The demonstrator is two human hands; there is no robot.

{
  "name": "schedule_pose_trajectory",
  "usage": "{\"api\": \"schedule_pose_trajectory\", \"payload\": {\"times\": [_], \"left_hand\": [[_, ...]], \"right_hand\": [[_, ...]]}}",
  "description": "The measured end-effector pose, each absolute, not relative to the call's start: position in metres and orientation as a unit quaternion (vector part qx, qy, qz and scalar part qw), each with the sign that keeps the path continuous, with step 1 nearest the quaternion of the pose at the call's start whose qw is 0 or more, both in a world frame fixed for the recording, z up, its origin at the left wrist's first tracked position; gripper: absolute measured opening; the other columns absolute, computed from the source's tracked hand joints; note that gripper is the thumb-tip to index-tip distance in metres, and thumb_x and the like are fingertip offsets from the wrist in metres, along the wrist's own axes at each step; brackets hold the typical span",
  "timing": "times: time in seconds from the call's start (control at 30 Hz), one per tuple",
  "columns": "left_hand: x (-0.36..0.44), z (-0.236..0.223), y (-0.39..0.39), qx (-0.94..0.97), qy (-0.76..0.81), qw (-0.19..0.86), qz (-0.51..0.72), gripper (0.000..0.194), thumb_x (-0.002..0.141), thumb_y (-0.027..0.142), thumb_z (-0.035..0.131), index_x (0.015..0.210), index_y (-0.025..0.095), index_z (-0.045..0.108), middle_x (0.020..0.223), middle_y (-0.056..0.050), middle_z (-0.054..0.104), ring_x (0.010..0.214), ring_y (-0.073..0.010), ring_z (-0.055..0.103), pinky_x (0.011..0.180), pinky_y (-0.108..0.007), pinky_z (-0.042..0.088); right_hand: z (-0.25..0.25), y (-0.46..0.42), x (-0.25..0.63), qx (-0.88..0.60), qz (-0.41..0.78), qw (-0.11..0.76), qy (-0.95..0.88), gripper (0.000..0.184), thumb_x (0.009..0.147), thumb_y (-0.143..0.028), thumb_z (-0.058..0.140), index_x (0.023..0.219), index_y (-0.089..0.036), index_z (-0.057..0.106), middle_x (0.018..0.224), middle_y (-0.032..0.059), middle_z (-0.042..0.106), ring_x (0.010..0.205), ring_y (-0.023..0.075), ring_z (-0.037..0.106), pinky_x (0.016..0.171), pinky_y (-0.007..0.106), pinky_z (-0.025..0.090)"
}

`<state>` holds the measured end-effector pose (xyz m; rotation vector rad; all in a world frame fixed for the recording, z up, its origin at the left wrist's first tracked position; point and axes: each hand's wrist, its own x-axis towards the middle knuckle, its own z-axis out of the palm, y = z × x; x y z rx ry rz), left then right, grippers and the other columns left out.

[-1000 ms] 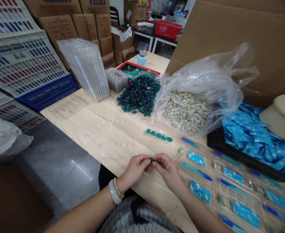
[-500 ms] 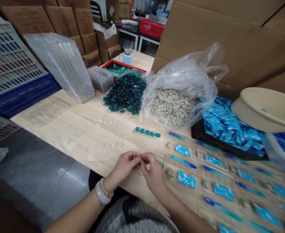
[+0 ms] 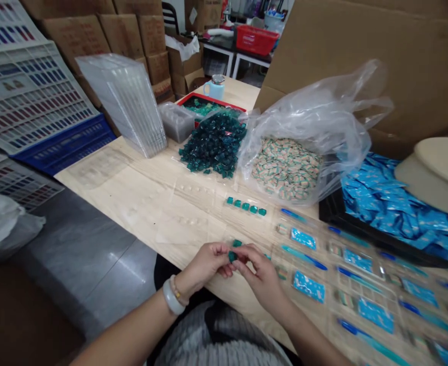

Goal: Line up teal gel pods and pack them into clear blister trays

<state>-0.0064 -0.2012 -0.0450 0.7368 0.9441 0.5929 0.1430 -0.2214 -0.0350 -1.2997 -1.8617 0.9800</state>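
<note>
Over the table's near edge, my left hand [image 3: 208, 264] and my right hand [image 3: 260, 272] meet with fingers closed. Between their fingertips is a small dark green faceted gem [image 3: 232, 256]. Just behind it lies another green piece [image 3: 237, 243], partly covered by my fingers. Farther back, several green gems [image 3: 245, 206] sit in a row in a clear plastic tray. To the right of my hands lie clear trays with a teal pen [image 3: 303, 257], a blue printed packet [image 3: 308, 286] and small striped pieces [image 3: 282, 273].
A heap of dark green gems [image 3: 216, 145] and a plastic bag of striped pieces [image 3: 287, 170] stand at the back. A black crate of blue packets [image 3: 387, 198] and a cream basin [image 3: 433, 173] are at right. Stacked clear trays [image 3: 126, 101] stand at left.
The view has swung left, so the table things appear farther right. My fingers have parted a little, and the green gem between them now shows more plainly.
</note>
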Motion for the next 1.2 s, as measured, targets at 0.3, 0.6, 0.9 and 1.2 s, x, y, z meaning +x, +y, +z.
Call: {"api": "schedule_pose_trajectory", "payload": {"times": [0.3, 0.6, 0.9, 1.2], "left_hand": [[-0.029, -0.050, -0.202, 0.821, 0.447, 0.319, 0.158, 0.018, 0.077, 0.013, 0.046, 0.079, 0.016, 0.063, 0.088, -0.005, 0.060, 0.088, -0.0173, 0.048, 0.082, -0.032, 0.038], [-0.026, -0.056, -0.206, 0.859, 0.429, 0.247, 0.133, 0.012, 0.079, 0.018, 0.048, 0.078, 0.016, 0.059, 0.087, -0.004, 0.058, 0.086, -0.0158, 0.048, 0.080, -0.031, 0.040], [-0.091, -0.026, -0.070, 0.755, 0.552, 0.169, 0.311, 0.023, 0.084, 0.025, 0.039, 0.085, 0.016, 0.060, 0.084, -0.005, 0.058, 0.082, -0.0146, 0.050, 0.076, -0.027, 0.039], [-0.047, -0.066, 0.048, 0.745, 0.647, 0.026, 0.160, 0.019, 0.078, 0.019, 0.044, 0.083, 0.011, 0.060, 0.093, -0.012, 0.053, 0.094, -0.0246, 0.043, 0.077, -0.038, 0.032]], "right_hand": [[-0.050, -0.181, 0.137, -0.543, 0.115, 0.102, -0.825, 0.014, 0.080, -0.023, 0.048, 0.080, -0.016, 0.060, 0.078, 0.0070, 0.058, 0.078, 0.0205, 0.050, 0.071, 0.034, 0.037], [-0.056, -0.169, 0.126, -0.529, 0.071, 0.004, -0.845, 0.012, 0.075, -0.027, 0.054, 0.078, -0.018, 0.060, 0.078, 0.0064, 0.059, 0.079, 0.0208, 0.050, 0.072, 0.034, 0.032], [-0.021, -0.087, 0.140, -0.504, 0.120, 0.200, -0.831, 0.023, 0.084, -0.021, 0.035, 0.089, -0.017, 0.058, 0.082, 0.0060, 0.060, 0.078, 0.0173, 0.053, 0.073, 0.030, 0.038], [-0.054, 0.069, 0.064, -0.575, -0.025, 0.074, -0.814, 0.026, 0.080, -0.016, 0.038, 0.099, -0.017, 0.056, 0.095, 0.0099, 0.054, 0.091, 0.0231, 0.045, 0.073, 0.032, 0.035]]}}
